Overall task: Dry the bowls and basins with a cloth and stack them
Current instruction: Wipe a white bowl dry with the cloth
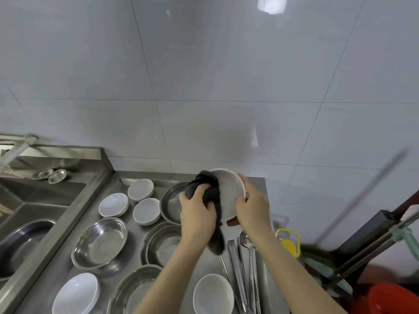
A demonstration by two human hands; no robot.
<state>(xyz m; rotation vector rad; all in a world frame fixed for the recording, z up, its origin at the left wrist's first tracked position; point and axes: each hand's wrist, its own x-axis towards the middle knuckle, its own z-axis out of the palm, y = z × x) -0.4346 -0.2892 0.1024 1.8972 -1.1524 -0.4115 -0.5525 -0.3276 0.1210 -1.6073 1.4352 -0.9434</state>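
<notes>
Two hands busy: left [196, 208] grips dark cloth [209, 193], right [250, 206] clasps tilted bowl [230, 191].

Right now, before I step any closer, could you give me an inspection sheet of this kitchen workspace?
Surface: steel counter, crowded with dishes.
Job's things: white bowl held tilted above the counter, dark cloth pressed into it; other white bowls and steel basins lie upright on the counter.
Clutter: tongs, spoon, yellow-capped bottle.
Hands: left hand grips the cloth; right hand holds the bowl's rim.
Cables: nothing seen.
Surroundings: sink to the left, tiled wall behind, red bucket to the right.
</notes>
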